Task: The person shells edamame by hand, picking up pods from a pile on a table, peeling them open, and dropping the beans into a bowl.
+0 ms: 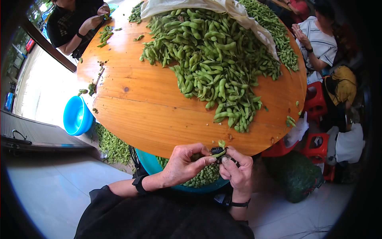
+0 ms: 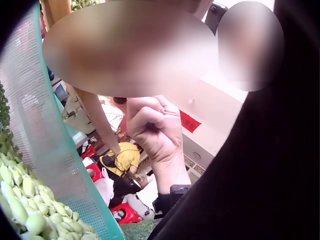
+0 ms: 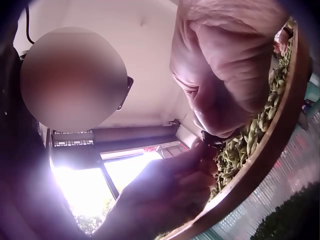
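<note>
Over the near edge of the table, my left hand (image 1: 185, 164) pinches a green soybean pod (image 1: 220, 154) between thumb and fingers. My right hand (image 1: 238, 170) meets it there, its thumb and curled fingers gripping the pod's other side. Small black pieces (image 1: 217, 150) sit at the fingertips around the pod. Below the hands stands a teal basin (image 1: 146, 160) with shelled green beans (image 1: 205, 177) in it. The left wrist view shows the right hand (image 2: 156, 131) with curled fingers. In the right wrist view the left hand (image 3: 165, 187) meets the right hand (image 3: 225, 70), the pod mostly hidden.
A large heap of pods (image 1: 215, 59) covers much of the round wooden table (image 1: 131, 103), with a white cloth (image 1: 223, 6) behind. A blue bowl (image 1: 77, 115) stands left; more pods (image 1: 113, 145) lie on the floor. Red stools (image 1: 316, 145) and other people are around.
</note>
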The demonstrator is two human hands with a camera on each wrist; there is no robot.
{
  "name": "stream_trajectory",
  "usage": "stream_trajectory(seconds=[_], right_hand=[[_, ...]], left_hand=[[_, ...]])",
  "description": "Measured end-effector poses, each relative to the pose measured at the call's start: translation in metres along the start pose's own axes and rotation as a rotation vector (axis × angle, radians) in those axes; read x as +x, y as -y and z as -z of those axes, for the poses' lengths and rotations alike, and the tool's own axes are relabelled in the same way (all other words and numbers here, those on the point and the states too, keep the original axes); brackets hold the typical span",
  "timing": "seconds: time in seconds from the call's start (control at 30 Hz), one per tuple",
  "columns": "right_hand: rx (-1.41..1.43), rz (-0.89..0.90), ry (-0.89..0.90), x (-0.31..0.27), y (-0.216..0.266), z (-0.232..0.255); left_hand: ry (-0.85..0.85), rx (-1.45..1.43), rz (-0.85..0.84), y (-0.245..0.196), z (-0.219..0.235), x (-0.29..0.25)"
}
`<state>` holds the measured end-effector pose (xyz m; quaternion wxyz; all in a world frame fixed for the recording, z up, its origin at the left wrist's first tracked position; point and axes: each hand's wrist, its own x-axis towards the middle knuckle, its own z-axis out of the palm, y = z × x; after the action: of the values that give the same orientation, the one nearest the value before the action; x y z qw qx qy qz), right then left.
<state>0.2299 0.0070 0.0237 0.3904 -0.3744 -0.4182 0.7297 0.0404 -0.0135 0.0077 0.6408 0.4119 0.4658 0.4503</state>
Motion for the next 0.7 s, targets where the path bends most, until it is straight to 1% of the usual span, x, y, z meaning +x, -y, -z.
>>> stream_trajectory(seconds=[0.03,0.07,0.1,0.13,0.17,0.2,0.23,0.27,0.3,0.37,0.4,0.47,0.5,0.57,0.63,0.7], right_hand=[[0.012,0.012,-0.013,-0.001,-0.003,0.001],[0.024,0.023,-0.026,-0.001,-0.005,0.002],[0.024,0.023,-0.026,0.0,-0.007,0.003],[0.13,0.014,0.015,0.001,-0.008,0.005],[0.237,0.004,0.056,0.001,-0.008,0.006],[0.236,0.004,0.056,0.001,-0.007,0.005],[0.281,-0.038,0.051,0.002,-0.006,0.003],[0.326,-0.079,0.047,0.003,-0.005,0.001],[0.325,-0.077,0.048,0.004,-0.006,0.001],[0.28,-0.052,0.029,0.004,-0.01,0.002],[0.278,-0.053,0.029,0.005,-0.008,-0.002],[-0.19,0.057,-0.068,0.003,-0.002,-0.013],[-0.191,0.054,-0.066,0.002,-0.001,-0.018],[-0.338,0.132,-0.09,0.001,-0.001,-0.025],[-0.304,0.155,-0.111,0.001,-0.004,-0.028],[-0.332,0.168,-0.111,0.002,-0.005,-0.028]], left_hand=[[0.04,-0.007,0.045,0.0,0.002,0.0],[0.041,-0.007,0.045,-0.001,0.004,0.0],[0.107,-0.232,0.19,-0.005,0.006,0.002],[0.171,-0.459,0.335,-0.007,0.008,0.003],[0.171,-0.46,0.335,-0.006,0.011,0.005],[0.246,-0.592,0.379,-0.004,0.014,0.007],[0.322,-0.723,0.421,-0.002,0.018,0.008],[0.35,-0.734,0.423,0.001,0.021,0.009],[0.351,-0.732,0.421,-0.003,0.02,0.008],[0.228,-0.473,0.355,-0.012,0.017,0.006],[0.228,-0.475,0.354,-0.012,0.015,0.005],[0.156,0.127,-0.023,-0.01,0.011,0.002],[0.153,0.125,-0.022,-0.008,0.011,0.001],[0.051,0.415,-0.122,-0.003,0.012,0.001],[0.047,0.411,-0.128,-0.011,0.013,0.0],[0.162,0.252,0.03,-0.014,0.018,0.001]])
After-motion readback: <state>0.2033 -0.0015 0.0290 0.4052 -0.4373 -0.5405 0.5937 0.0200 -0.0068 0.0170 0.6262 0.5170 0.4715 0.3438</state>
